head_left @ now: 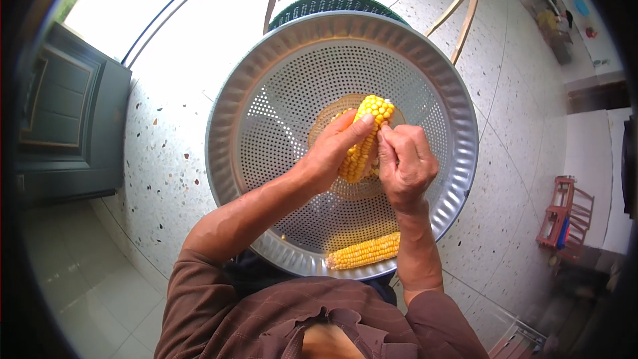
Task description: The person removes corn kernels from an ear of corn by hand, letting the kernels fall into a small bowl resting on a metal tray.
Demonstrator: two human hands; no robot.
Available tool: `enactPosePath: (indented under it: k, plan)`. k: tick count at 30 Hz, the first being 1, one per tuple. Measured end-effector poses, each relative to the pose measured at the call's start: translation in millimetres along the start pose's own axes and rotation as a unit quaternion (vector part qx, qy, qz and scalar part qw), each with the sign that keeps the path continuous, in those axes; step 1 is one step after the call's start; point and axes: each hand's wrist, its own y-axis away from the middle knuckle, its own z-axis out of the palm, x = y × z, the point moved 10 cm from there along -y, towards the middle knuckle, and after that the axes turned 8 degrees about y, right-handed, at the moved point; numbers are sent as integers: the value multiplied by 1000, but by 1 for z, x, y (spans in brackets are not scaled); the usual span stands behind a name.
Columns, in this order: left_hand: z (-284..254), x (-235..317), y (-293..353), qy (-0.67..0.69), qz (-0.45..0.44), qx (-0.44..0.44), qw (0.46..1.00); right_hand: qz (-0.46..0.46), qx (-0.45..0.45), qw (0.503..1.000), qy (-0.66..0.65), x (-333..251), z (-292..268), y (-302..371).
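Note:
An ear of yellow corn (pixel 359 157) is held tilted above the middle of a wide perforated metal basin (pixel 279 139). My left hand (pixel 332 143) wraps round it from the left, thumb lying along its upper side. Against the ear's right side, my right hand (pixel 407 166) is closed, with thumb and bent fingers pressed at the kernels. A second ear of corn (pixel 362 252) lies on the basin's near side, its right end hidden by my right forearm. One small yellow kernel (pixel 284 237) sits near the front rim. What lies under my hands is partly hidden.
Behind the basin shows the edge of a green plastic basket (pixel 332 4), with curved wooden pieces (pixel 465 16) beside it. A dark panelled door (pixel 66 113) stands at the left. A reddish wooden chair (pixel 565 216) is on the speckled floor (pixel 163 159) at the right.

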Motion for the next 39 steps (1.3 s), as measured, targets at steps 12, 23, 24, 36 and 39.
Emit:
enactPosePath:
  k: [12, 23, 24, 36, 39]
  plan:
    - [6, 14, -1, -6, 22, -19, 1000, 100, 27, 992, -69, 19, 2, 5]
    - [5, 14, 2, 60, -12, -51, 997, 162, 15, 969, -185, 26, -2, 7]
    - [2, 16, 1, 74, -16, -51, 996, 135, 10, 976, -173, 20, -3, 4]
    - [-6, 16, -2, 161, -34, 19, 986, 83, -51, 985, -144, 6, 7, 3]
    - [-11, 13, -2, 154, -44, -12, 987, 105, -35, 985, -135, 11, 7, 6]
